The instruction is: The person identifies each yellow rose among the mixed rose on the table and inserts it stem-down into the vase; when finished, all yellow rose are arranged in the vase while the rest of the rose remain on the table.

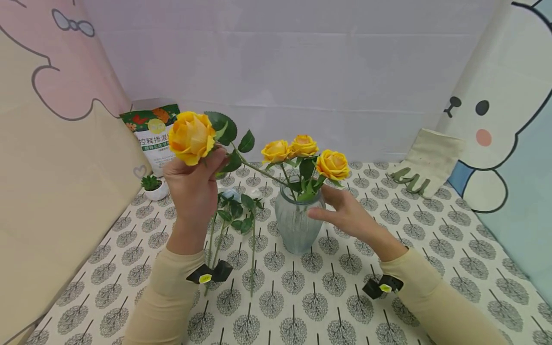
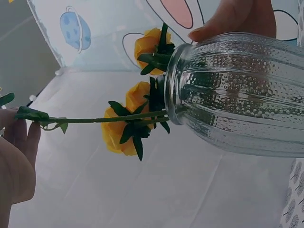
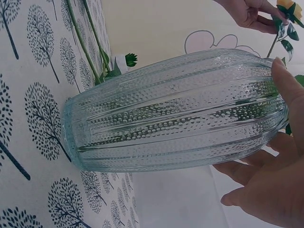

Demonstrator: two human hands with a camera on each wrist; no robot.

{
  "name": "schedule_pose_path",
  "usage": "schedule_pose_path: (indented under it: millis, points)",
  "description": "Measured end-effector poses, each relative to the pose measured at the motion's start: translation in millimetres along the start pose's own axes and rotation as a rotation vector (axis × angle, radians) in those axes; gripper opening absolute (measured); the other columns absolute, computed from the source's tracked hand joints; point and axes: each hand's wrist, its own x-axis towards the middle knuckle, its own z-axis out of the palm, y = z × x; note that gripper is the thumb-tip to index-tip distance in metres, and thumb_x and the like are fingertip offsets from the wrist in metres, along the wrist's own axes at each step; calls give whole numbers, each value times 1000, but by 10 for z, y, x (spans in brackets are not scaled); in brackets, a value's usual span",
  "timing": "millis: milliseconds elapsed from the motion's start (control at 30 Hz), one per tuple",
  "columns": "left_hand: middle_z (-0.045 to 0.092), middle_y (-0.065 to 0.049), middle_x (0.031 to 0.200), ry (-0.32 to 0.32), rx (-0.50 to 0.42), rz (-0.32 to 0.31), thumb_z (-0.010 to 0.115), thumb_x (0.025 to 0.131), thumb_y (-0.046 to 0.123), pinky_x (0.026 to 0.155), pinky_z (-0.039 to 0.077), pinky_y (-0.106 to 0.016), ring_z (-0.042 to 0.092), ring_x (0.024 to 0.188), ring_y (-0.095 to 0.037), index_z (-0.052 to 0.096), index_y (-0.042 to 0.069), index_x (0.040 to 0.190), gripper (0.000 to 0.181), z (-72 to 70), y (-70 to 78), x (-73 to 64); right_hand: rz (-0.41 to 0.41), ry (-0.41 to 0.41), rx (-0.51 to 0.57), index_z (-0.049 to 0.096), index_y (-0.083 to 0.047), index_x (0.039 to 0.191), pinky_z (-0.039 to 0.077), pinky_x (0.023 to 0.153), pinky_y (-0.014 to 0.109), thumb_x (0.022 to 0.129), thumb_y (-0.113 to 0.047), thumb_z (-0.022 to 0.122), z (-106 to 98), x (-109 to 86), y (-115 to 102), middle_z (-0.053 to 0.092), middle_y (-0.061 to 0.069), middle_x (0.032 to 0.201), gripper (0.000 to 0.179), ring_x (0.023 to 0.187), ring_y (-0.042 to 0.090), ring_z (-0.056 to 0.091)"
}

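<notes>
My left hand [image 1: 191,191] pinches a yellow rose [image 1: 191,138] by its stem, just below the bloom. The stem slants down to the right, and its lower end reaches into the mouth of a ribbed glass vase [image 1: 297,225]. Three other yellow roses [image 1: 333,165] stand in this vase, their heads above the rim. With the thumb in front and the fingers round the far side, my right hand [image 1: 351,213] holds the vase near its upper part. In the right wrist view the vase's base [image 3: 71,135] is at the patterned cloth.
Blue and white flowers [image 1: 231,194] with long green stems lie on the tree-patterned cloth [image 1: 271,304], left of the vase. Farther back on the left are a small potted succulent [image 1: 155,188] and a printed bag [image 1: 156,143]. Pale gloves [image 1: 431,160] lie at the back right.
</notes>
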Motion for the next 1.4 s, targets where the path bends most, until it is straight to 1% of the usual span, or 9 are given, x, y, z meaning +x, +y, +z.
schedule_pose_path:
  millis: [100,233,400,600,700,833,933,1200,1400]
  points:
    - [66,-16,99,-23,48,-3,86,74,-4,76,61,-34,68,85,-25,74,-7,105,33,48,-6,-56,-14,-2,-3,41,-3,151,28,117,51,93,-25,74,4,5,7,44,15,152,70,141,36,38]
    - [64,-15,102,4,31,-7,87,72,-6,75,61,-35,67,85,-25,74,-7,104,34,127,59,-116,-22,-8,-1,42,-5,151,28,117,51,93,-25,74,8,9,9,44,13,152,69,142,34,38]
    - [61,-17,93,59,-15,86,89,67,-8,69,62,-35,68,73,-27,70,-10,102,39,216,160,-133,-24,-12,3,43,-6,151,27,117,51,93,-26,73,-3,18,12,43,12,153,68,142,34,37]
    - [71,-16,88,-52,55,237,70,77,-18,71,61,-31,66,76,-23,77,-7,92,20,266,100,-191,6,-10,15,43,-5,151,26,117,51,93,-24,74,-7,14,10,43,12,153,68,143,34,36]
    - [74,-14,91,-85,112,250,76,78,-12,80,59,-29,67,83,-20,79,-3,91,16,254,28,-213,31,-14,21,40,-3,152,25,118,52,94,-26,73,-6,6,11,40,15,155,71,144,36,34]
    - [73,-13,105,-66,133,120,86,77,-1,81,60,-34,68,94,-22,79,1,101,25,198,-59,-207,39,-17,23,37,-2,153,24,118,52,94,-27,73,-3,5,11,37,16,156,73,144,37,33]
    - [73,-12,102,-21,128,10,86,76,0,80,60,-34,69,93,-22,78,0,104,29,150,-133,-176,34,-19,21,38,-2,152,25,118,52,94,-28,73,-2,7,7,38,16,155,73,144,36,33]
    - [74,-9,92,32,240,-76,81,80,-1,88,58,-35,71,89,-19,75,2,105,25,71,-374,-114,78,-14,-34,27,0,156,23,118,53,94,-33,71,-16,-11,-1,21,19,161,83,145,41,27]
    - [74,-3,89,99,265,-215,73,86,-11,83,59,-33,71,87,-16,76,12,97,26,49,-465,-124,-49,-6,7,40,-10,154,24,119,51,92,-16,74,-2,16,19,38,7,157,70,146,29,32]
